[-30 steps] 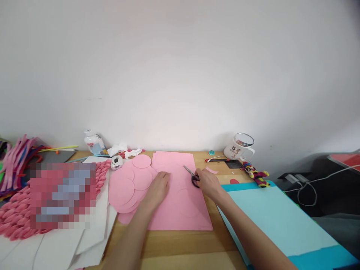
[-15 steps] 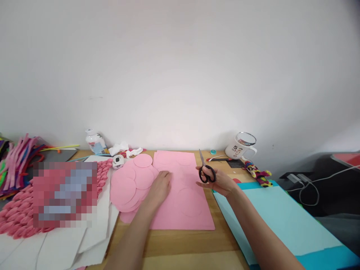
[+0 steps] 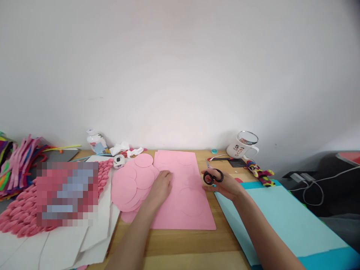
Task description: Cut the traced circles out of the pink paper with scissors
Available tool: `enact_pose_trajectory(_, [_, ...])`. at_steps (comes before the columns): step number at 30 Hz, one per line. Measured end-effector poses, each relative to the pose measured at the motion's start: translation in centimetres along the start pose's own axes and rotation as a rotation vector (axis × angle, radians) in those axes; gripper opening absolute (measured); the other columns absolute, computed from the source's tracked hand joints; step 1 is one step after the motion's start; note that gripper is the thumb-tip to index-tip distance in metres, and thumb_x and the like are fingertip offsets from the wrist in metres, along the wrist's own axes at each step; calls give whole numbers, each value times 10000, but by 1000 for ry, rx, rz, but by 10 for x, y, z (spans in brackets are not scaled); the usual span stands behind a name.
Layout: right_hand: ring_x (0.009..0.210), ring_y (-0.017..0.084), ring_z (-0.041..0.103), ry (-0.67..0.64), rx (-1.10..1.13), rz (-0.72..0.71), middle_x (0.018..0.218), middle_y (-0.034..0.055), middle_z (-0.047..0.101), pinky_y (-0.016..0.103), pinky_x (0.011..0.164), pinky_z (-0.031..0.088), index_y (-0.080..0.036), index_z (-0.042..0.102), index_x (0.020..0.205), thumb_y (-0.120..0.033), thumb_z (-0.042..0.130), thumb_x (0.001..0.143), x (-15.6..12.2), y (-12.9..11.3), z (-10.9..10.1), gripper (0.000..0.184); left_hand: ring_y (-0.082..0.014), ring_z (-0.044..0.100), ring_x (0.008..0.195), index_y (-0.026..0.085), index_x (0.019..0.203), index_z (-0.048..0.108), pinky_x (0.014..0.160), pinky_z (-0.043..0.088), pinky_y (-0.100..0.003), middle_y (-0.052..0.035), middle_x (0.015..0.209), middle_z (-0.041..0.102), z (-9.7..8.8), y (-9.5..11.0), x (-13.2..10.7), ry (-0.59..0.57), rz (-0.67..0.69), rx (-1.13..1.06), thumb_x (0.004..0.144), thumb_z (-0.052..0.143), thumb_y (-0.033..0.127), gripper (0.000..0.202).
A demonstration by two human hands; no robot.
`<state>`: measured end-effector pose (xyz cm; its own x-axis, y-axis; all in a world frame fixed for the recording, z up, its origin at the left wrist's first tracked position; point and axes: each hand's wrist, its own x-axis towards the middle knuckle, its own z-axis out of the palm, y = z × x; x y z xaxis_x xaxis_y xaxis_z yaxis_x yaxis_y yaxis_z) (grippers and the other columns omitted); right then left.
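Observation:
Two or more pink paper sheets (image 3: 180, 208) lie stacked on the wooden desk, with faint circle outlines drawn on the top one. My left hand (image 3: 161, 186) lies flat on their left part, fingers loosely stretched and holding nothing. A pile of cut pink paper circles (image 3: 125, 187) sits just left of that hand. My right hand (image 3: 226, 184) is closed around the black handles of a pair of scissors (image 3: 213, 176), by the sheets' right edge. The scissors' blades point up and away, and their lower part is partly hidden by the fingers.
At right, light-blue sheets (image 3: 287, 221) lie near a white mug (image 3: 237, 148) and a colourful doll figure (image 3: 260, 173). To the left are a pink knitted piece (image 3: 19, 215), white boards (image 3: 63, 247), a white bottle (image 3: 96, 142) and a bunch of fuzzy stems (image 3: 21, 165).
My right hand has shifted slightly right and turned, so the scissors' blades look shorter and a small turquoise bit shows beneath the handles. My left hand stays in place on the paper.

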<state>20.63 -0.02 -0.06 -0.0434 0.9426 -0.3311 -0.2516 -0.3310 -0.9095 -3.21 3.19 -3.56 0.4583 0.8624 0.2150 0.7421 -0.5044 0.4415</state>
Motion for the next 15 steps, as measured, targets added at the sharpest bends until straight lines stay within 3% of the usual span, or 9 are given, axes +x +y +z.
enact_pose_trajectory(15, [653, 136, 455, 23, -115, -1, 644, -4, 476, 339, 640, 491, -148, 691, 744, -429, 692, 623, -3, -6, 7, 306, -217, 494, 1038, 146, 1001, 591, 876, 430, -376, -105, 1057, 577, 2, -2, 0, 11, 14, -7, 710, 402, -5, 378])
